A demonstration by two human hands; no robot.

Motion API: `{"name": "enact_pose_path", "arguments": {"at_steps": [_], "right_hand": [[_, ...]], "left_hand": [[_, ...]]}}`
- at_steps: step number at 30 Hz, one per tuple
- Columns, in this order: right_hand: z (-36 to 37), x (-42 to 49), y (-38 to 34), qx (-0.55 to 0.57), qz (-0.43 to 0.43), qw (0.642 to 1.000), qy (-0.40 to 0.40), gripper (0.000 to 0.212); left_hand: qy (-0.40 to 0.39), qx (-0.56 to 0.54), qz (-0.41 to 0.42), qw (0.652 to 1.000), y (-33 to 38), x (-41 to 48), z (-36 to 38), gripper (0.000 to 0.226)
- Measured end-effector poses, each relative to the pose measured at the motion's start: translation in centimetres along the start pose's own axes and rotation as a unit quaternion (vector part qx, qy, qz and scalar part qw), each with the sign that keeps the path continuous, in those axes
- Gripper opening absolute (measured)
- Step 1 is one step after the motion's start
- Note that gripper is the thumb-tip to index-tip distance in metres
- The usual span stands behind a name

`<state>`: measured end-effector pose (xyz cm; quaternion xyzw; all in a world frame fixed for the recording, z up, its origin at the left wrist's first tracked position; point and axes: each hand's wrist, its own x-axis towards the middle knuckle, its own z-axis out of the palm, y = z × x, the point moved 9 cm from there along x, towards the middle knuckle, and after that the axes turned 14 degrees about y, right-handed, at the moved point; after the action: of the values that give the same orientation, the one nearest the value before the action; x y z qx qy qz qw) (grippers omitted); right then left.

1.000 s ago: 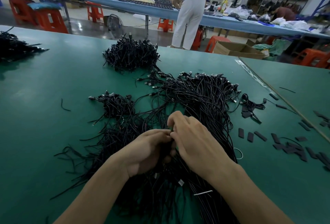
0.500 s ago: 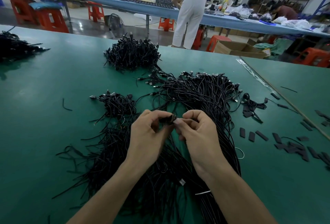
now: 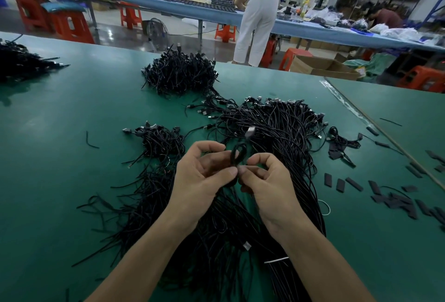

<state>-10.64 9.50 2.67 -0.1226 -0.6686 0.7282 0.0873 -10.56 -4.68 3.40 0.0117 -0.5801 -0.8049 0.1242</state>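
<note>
A thin black cable [image 3: 237, 157] is folded into a small upright loop between both hands, its plug end [image 3: 250, 131] sticking up behind. My left hand [image 3: 202, 176] pinches the base of the loop with thumb and fingers curled. My right hand [image 3: 267, 178] pinches the same cable from the right, fingertips touching the left thumb. Both hands hover over a large heap of loose black cables [image 3: 277, 137] spread across the green table [image 3: 60, 133].
A bundled cable pile [image 3: 179, 75] lies at the back, a smaller one [image 3: 161, 139] to the left, another [image 3: 21, 63] far left. Short black sleeves [image 3: 395, 195] scatter on the right. A person [image 3: 257, 12] stands beyond the table near orange stools and a cardboard box [image 3: 320, 66].
My hands lifted from the heap and rose a little farther from me, drawing one cable up. The cable now forms a visible loop above my fingertips.
</note>
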Motion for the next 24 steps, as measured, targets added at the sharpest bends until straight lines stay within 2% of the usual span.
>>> {"name": "enact_pose_path", "arguments": {"at_steps": [3, 6, 11, 13, 16, 20, 24], "right_hand": [[-0.3, 0.4, 0.4, 0.047, 0.036, 0.998, 0.007, 0.027], [-0.4, 0.4, 0.4, 0.057, 0.034, 0.998, 0.019, 0.032], [-1.2, 0.4, -1.3, 0.0, -0.051, 0.998, 0.041, 0.02], [-1.2, 0.5, -2.2, -0.031, -0.097, 0.994, 0.046, 0.021], [-0.8, 0.1, -3.0, -0.064, -0.152, 0.985, 0.044, 0.025], [-0.5, -0.5, -3.6, -0.081, -0.203, 0.975, 0.032, 0.023], [-0.1, -1.0, -3.9, -0.101, -0.228, 0.968, 0.02, 0.028]], "left_hand": [[-0.008, 0.024, 0.028, 0.999, 0.6, 0.0, 0.3, 0.046], [-0.009, 0.077, 0.073, 0.994, 1.2, -0.2, 0.6, 0.037], [-0.04, 0.152, 0.121, 0.98, 1.6, -1.2, 1.2, 0.004], [-0.051, 0.21, 0.13, 0.968, 0.8, -1.5, 1.4, 0.012], [-0.045, 0.241, 0.131, 0.961, 0.4, -1.6, 1.6, 0.008], [-0.03, 0.242, 0.104, 0.964, 0.5, -1.2, 1.5, 0.022], [0.013, 0.146, -0.039, 0.988, -0.4, -1.1, 0.9, 0.049]]}}
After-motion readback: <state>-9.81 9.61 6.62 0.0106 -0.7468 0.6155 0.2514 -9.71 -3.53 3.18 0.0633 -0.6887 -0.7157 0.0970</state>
